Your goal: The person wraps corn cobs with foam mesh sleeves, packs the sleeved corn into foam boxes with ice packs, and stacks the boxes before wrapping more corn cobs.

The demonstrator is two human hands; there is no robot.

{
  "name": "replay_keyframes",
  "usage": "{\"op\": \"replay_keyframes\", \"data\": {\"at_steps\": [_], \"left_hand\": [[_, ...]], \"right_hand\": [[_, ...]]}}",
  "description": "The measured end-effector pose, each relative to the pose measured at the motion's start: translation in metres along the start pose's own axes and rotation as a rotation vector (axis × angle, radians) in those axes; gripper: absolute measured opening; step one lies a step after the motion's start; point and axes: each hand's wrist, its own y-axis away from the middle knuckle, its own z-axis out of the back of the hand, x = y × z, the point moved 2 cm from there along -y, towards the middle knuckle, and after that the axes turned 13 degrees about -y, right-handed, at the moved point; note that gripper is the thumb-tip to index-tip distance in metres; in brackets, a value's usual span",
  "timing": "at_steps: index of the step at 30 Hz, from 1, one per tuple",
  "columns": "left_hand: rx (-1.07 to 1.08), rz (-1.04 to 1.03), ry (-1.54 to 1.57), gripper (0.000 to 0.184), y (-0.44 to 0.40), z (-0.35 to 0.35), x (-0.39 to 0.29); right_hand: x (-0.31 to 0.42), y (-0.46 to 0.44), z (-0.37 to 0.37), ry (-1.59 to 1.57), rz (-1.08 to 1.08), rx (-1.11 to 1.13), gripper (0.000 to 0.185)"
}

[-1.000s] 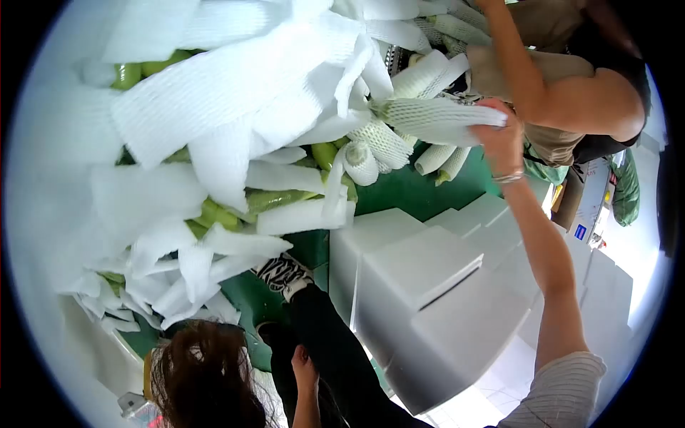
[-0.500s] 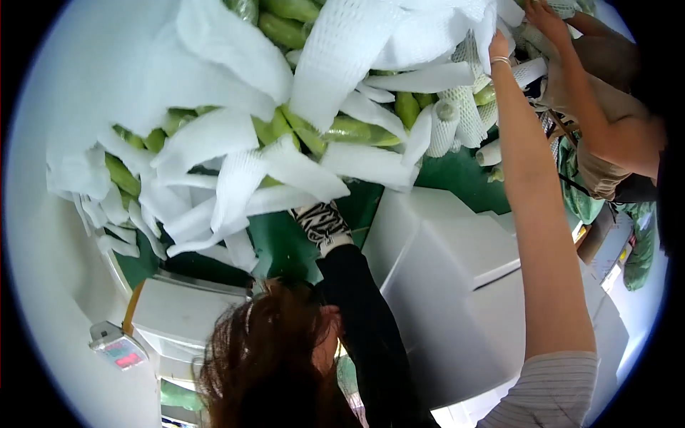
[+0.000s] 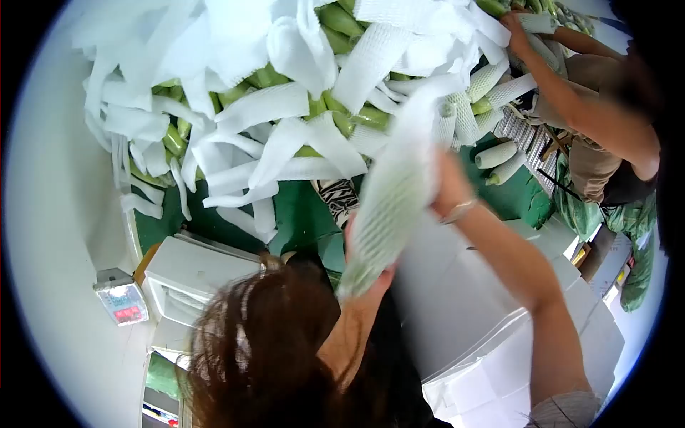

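Note:
A long, pale green gourd-like piece of produce in a white foam net sleeve (image 3: 392,203) slants across the middle, blurred by motion. My left hand (image 3: 384,277) is closed around its lower end, fingers showing on both sides. At the upper right side of the sleeve, my right hand (image 3: 451,184), with a bracelet at the wrist, is closed against the foam; its fingertips are partly hidden and smeared. Behind lies a heap of green gourds (image 3: 341,20), many in clear film, under loose white foam sleeves (image 3: 267,107).
At the upper right, a co-worker's hand (image 3: 515,34) touches netted produce. Two netted pieces (image 3: 508,168) lie on the green floor (image 3: 524,200). White boxes (image 3: 457,285) stand at lower right, a scale display (image 3: 123,303) at left. My hair (image 3: 264,342) covers the lower middle.
My right hand has come down from the foam pile to the middle, where a sleeved gourd is now between my hands. My left hand has come into view. The view has shifted slightly.

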Motion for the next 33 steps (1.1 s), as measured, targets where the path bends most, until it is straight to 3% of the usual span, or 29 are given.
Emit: {"op": "replay_keyframes", "data": {"at_steps": [1,3,7,8,9,11,12,14,15,16,17,19,20,21,22,23,25,26,27,28,29,30,31,32,33], "left_hand": [[-0.46,-0.162,-0.147,0.071,0.03,0.012,-0.013],[-0.919,-0.31,-0.298,0.088,0.078,0.014,-0.05],[-0.361,0.334,-0.396,0.095,0.13,-0.023,-0.109],[-0.705,0.113,-0.702,0.094,0.123,-0.06,-0.088],[-0.745,0.236,-0.721,0.082,0.124,-0.069,-0.083],[-0.895,0.283,-1.085,0.059,0.12,-0.054,-0.078],[-1.017,0.116,-1.114,0.04,0.105,-0.047,-0.073],[-0.993,-0.017,-1.097,0.022,0.079,-0.023,-0.074],[-1.023,0.021,-1.177,0.023,0.065,-0.014,-0.073],[-1.044,0.043,-1.199,0.023,0.046,-0.017,-0.072],[-0.962,0.048,-1.368,0.023,0.028,-0.01,-0.073],[-0.618,-0.022,-2.067,0.032,-0.016,0.025,-0.072],[-0.393,-0.177,-2.468,0.038,-0.04,0.045,-0.065],[-0.468,0.243,-2.287,0.043,-0.069,0.013,-0.055],[-0.491,0.267,-2.295,0.044,-0.092,0.019,-0.039],[-0.518,0.29,-2.3,0.045,-0.108,0.029,-0.024],[-0.265,-0.095,-2.057,0.047,-0.114,0.024,-0.004],[-0.28,-0.083,-2.064,0.047,-0.102,0.03,-0.013],[-0.38,-0.193,-1.949,0.044,-0.085,0.035,-0.032],[-0.472,-0.303,-1.825,0.042,-0.067,0.038,-0.051],[-0.735,-0.106,-2.017,0.039,-0.037,0.026,-0.086],[-0.764,-0.376,-1.792,0.043,-0.005,0.071,-0.116],[-1.116,-0.332,-2.09,0.048,0.028,0.08,-0.153],[-1.494,-0.494,-2.451,0.065,0.06,0.118,-0.183],[-1.717,-0.033,-2.211,0.098,0.084,0.111,-0.209]], "right_hand": [[0.015,-0.001,-0.06,-0.433,0.043,0.045,0.037],[0.065,0.013,-0.131,-1.339,-0.371,0.159,0.039],[0.087,-0.008,-0.144,-1.136,-0.408,0.093,0.042],[0.082,-0.017,-0.144,-1.215,-0.414,0.088,0.044],[0.08,-0.022,-0.142,-1.204,-0.405,0.087,0.044],[0.088,-0.028,-0.138,-1.425,-0.464,0.112,0.045],[0.097,-0.024,-0.138,-1.452,-0.381,0.143,0.049],[0.098,-0.019,-0.137,-1.503,-0.476,0.081,0.049],[0.094,-0.016,-0.135,-1.562,-0.564,0.001,0.051],[0.089,-0.012,-0.13,-1.514,-0.506,-0.107,0.061],[0.088,-0.003,-0.121,-1.63,-0.533,-0.221,0.066],[0.06,-0.001,-0.096,-1.698,-0.311,-0.389,0.088],[0.026,-0.001,-0.078,-1.871,-0.206,-0.338,0.079],[0.024,0.005,-0.055,-1.943,-0.208,-0.331,0.079],[-0.011,0.002,-0.037,-1.878,-0.105,-0.332,0.076],[-0.028,-0.01,-0.018,-1.645,-0.23,-0.53,0.063],[-0.061,-0.035,0.036,-1.327,-0.225,-0.797,0.044],[-0.107,-0.058,0.072,-1.339,-0.347,-0.945,0.044],[-0.214,-0.078,0.135,-1.088,0.072,-0.724,0.048],[-0.164,-0.075,0.152,-1.106,-0.284,-1.056,0.054],[-0.137,-0.075,0.16,-0.955,-0.283,-1.197,0.05],[-0.131,-0.075,0.159,-0.49,-0.232,-1.304,0.056],[-0.126,-0.075,0.152,-0.026,-0.178,-1.364,0.062],[-0.109,-0.069,0.123,0.225,-0.038,-1.222,0.067],[-0.092,-0.061,0.073,0.235,0.001,-1.246,0.061]]}}
